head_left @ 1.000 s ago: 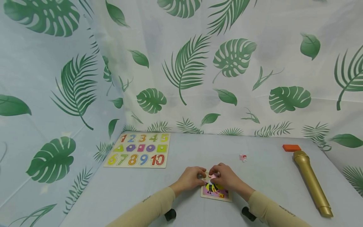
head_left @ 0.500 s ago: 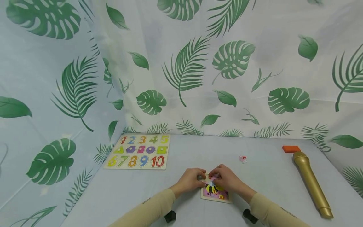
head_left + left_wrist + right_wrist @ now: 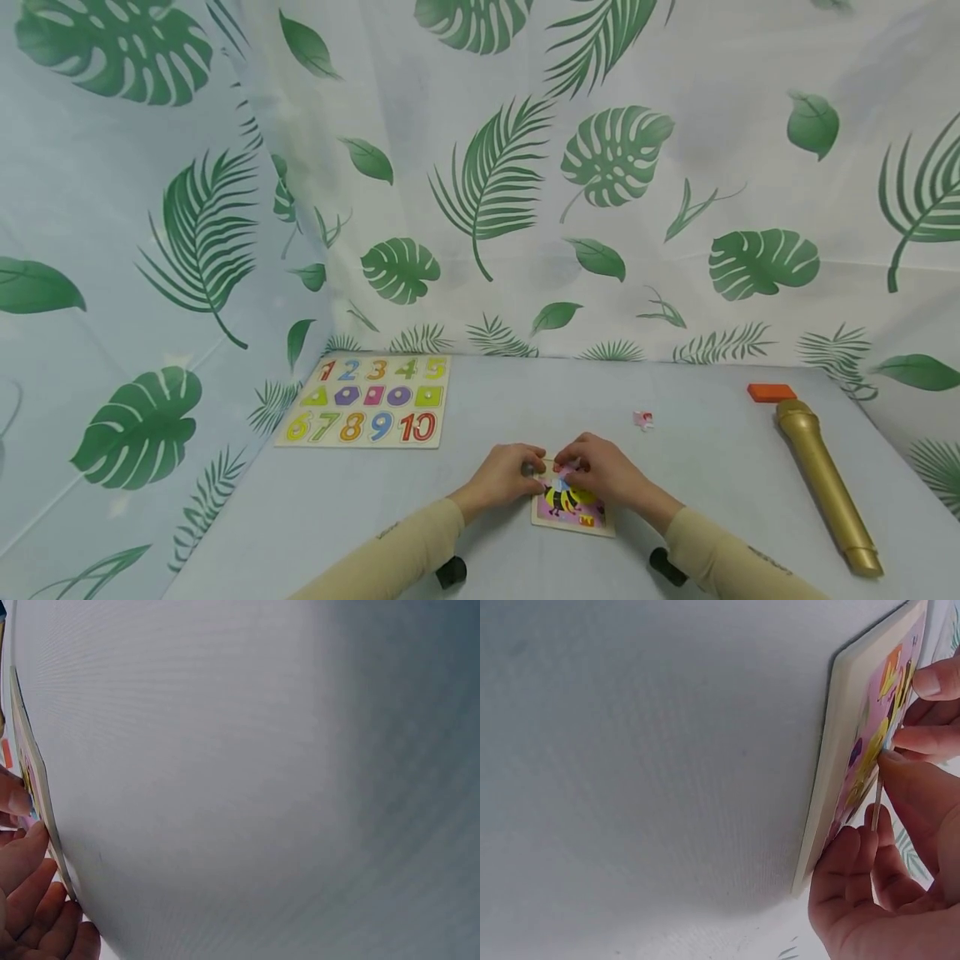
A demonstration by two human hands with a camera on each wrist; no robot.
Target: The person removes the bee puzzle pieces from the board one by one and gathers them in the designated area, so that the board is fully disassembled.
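A small square jigsaw board [image 3: 572,528] with a yellow-and-black bee on pink lies flat on the table. My left hand [image 3: 504,472] grips its left edge, thumb on the face and fingers along the rim in the left wrist view. From the right, my right hand [image 3: 602,468] reaches over the top part of the board. It pinches a thin jigsaw piece [image 3: 878,799], seen edge-on and tilted against the picture in the right wrist view. My fingers hide most of that piece in the head view. Another pink-and-red jigsaw piece [image 3: 643,420] lies beyond my right hand.
A wooden number-and-shape puzzle board [image 3: 442,421] lies at the back left. On the right are a gold microphone [image 3: 828,487] and an orange block [image 3: 771,392] touching or close by its head. A leaf-print cloth [image 3: 510,208] hangs behind the table.
The pink piece under my right fingers has lowered toward the board and shows less. More of the bee's blue wing is visible. My left hand stays on the board's edge.
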